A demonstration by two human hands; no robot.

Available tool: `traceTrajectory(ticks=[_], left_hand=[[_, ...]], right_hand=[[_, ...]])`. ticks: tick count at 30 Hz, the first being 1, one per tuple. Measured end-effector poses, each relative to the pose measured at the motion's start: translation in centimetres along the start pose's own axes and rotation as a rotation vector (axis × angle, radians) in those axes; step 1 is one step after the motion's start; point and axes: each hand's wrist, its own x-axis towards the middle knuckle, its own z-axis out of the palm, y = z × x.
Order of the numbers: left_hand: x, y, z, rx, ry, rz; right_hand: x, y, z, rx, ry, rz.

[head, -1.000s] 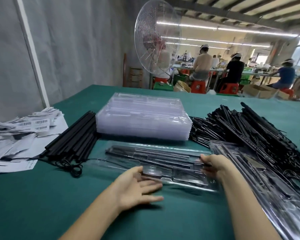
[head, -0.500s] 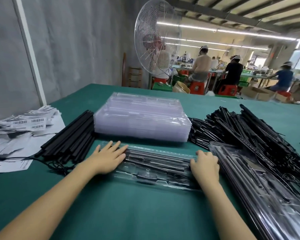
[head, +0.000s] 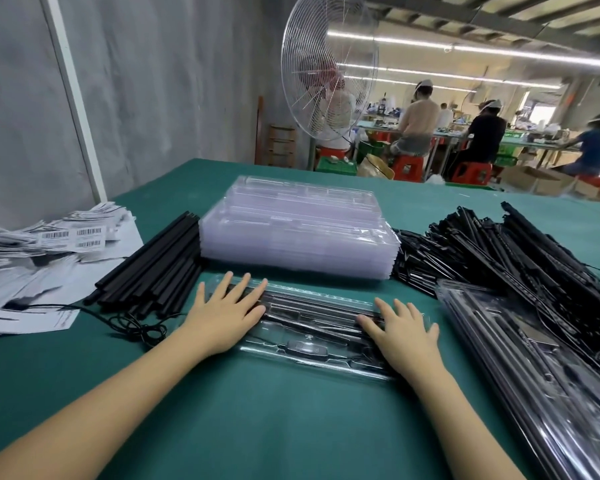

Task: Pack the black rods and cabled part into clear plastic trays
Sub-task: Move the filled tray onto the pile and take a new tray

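A closed clear plastic tray [head: 312, 327] lies across the green table in front of me, with black rods and a cabled part inside. My left hand [head: 227, 306] presses flat on its left end, fingers spread and straight. My right hand [head: 404, 329] presses flat on its right end. Behind the tray stands a stack of empty clear trays [head: 298, 226]. Plain black rods [head: 153, 268] lie in a bundle to the left, with a loose black cable [head: 132, 323] at their near end.
A big heap of black cabled parts [head: 506, 258] fills the right side. Filled trays [head: 541, 368] are stacked at the near right. Barcode label sheets [head: 49, 258] cover the left edge. A standing fan [head: 329, 64] and seated workers are beyond the table.
My left hand moved from below the tray up onto its left end. My right hand flattened onto the right end. Both now press down on the tray.
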Motion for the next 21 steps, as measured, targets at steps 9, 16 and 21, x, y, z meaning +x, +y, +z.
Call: traceTrajectory(ticks=[9, 16, 21], left_hand=[[1.3, -3.3, -4.3, -0.368, 0.085, 0.023], [2.7, -1.2, -4.8, -0.206, -0.110, 0.120], [3.7, 0.0, -4.1, -0.189, -0.118, 0.144]], right_hand=[[0.2, 0.7, -0.5, 0.011, -0.010, -0.062], [-0.6, 0.2, -1.2, 0.075, 0.030, -0.192], [-1.5, -0.1, -2.9, -0.011, 0.357, 0.029]])
